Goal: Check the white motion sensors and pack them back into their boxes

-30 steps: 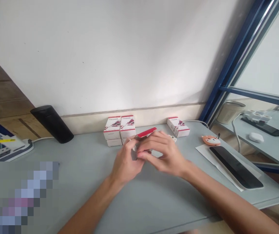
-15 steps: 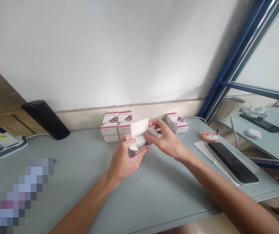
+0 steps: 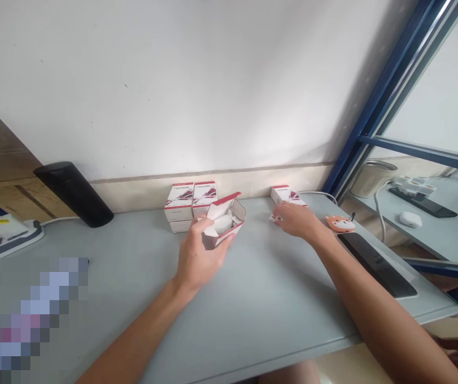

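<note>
Smooth gray tabletop [image 3: 248, 309], matte white wall [image 3: 213, 80]: open carton [image 3: 234, 228] in left hand [image 3: 199, 256].
Left hand grasps the carton, thin folded card with 1 red-edged flap raised and white contents showing inside, near 2 columns of stacked rectangular boxes [image 3: 179, 201]. Right hand [image 3: 295, 218] is at 1 separate box [image 3: 281, 193], fingers over a small red-and-white piece [image 3: 272, 218]; grip on it cannot be confirmed. Left of the columns: 1 black, rounded cylinder [image 3: 74, 193].

an open white-and-red box [image 3: 225, 223] tilts in the left hand [image 3: 200, 253], white contents showing.
</note>
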Available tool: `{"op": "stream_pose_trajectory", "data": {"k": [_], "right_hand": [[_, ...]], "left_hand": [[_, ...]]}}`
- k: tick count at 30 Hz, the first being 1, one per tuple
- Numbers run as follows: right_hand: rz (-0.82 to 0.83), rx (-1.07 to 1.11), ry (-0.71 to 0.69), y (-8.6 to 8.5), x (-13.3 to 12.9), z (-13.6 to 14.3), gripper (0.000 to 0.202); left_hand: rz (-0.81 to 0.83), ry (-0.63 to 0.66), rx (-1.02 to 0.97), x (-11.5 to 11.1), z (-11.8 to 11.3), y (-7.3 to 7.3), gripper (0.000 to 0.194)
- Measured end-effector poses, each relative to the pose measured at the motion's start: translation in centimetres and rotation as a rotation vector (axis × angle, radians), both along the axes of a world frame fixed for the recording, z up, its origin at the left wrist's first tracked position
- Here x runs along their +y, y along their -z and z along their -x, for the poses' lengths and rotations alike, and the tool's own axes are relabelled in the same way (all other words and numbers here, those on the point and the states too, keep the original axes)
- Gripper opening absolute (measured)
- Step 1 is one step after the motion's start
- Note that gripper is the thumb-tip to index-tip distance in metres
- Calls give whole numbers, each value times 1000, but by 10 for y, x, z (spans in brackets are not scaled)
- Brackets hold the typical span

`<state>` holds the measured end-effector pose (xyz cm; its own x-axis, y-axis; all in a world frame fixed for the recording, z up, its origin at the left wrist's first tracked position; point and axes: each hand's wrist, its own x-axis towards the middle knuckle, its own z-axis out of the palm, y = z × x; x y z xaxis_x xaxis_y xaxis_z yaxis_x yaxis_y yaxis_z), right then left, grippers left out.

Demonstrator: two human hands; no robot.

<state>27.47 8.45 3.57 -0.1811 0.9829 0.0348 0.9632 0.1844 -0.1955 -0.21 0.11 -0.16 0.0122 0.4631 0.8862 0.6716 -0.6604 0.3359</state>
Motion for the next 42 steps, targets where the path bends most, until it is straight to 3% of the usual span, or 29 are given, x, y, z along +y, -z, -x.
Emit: {"op": "stream_pose_trajectory", "data": {"k": [4,6,9,11,13,15,21,24,34,37,39,42], "right_hand": [[-23,95,-25,-6,-4,9,14],[-191,348,-124,-20,-16,18,19],[-566,779,-403,-35,-44,37,19],[-721,784,-588,-35,-63,50,13],[-742,632,-729,-29,-74,61,25],[-705,518,-771,-23,-76,68,37],[-646,594,-758,-22,-65,70,37],[-650,587,-730,-21,-66,74,36],[-771,595,-676,-14,-78,90,25],[-891,681,-548,-14,-76,89,27],[-829,811,-425,-12,-73,88,22],[-569,918,-429,-5,-67,89,23]], "left_hand": [[15,-22,3,-1,-1,0,56],[53,-31,-8,-2,-1,0,56],[88,-43,-15,-3,0,2,55],[82,-23,-3,-3,1,2,51],[89,16,15,-4,0,1,46],[101,54,21,-5,-2,-1,43],[138,115,5,-9,-6,-5,42],[112,115,-49,-9,-6,-3,52],[136,193,-183,-4,-6,3,68],[199,248,-301,-6,-10,1,78],[267,271,-331,-8,-11,-1,78],[327,233,-249,-10,-10,-4,51]]}}
